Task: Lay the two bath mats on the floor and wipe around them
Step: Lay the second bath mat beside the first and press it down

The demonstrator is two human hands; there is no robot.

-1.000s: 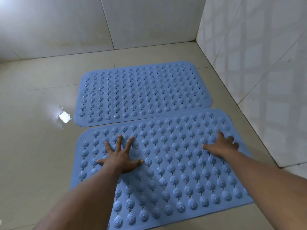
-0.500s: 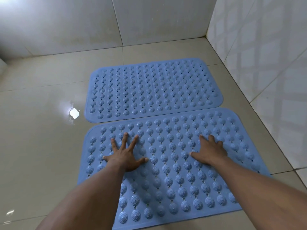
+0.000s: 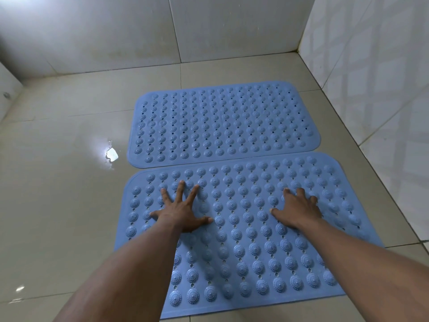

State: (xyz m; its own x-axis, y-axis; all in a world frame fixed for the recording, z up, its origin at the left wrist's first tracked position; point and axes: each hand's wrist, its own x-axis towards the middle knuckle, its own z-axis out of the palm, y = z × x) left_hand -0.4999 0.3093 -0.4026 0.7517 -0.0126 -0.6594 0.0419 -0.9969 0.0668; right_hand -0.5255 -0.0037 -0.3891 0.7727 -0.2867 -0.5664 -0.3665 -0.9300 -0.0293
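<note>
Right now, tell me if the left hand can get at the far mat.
Probably yes: the left hand lies flat on the near mat, and nothing stands between it and the far mat.

floor [image 3: 69, 205]: glossy beige tile | walls [image 3: 232, 26]: white tile, corner

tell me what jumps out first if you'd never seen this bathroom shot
Two blue studded bath mats lie flat side by side on the beige tiled floor: the far mat toward the back wall, the near mat closest to the camera. Both bare hands press on the near mat, the left hand with fingers spread wide, the right hand to its right. A bright wet glint shines on the floor left of the far mat.
</note>
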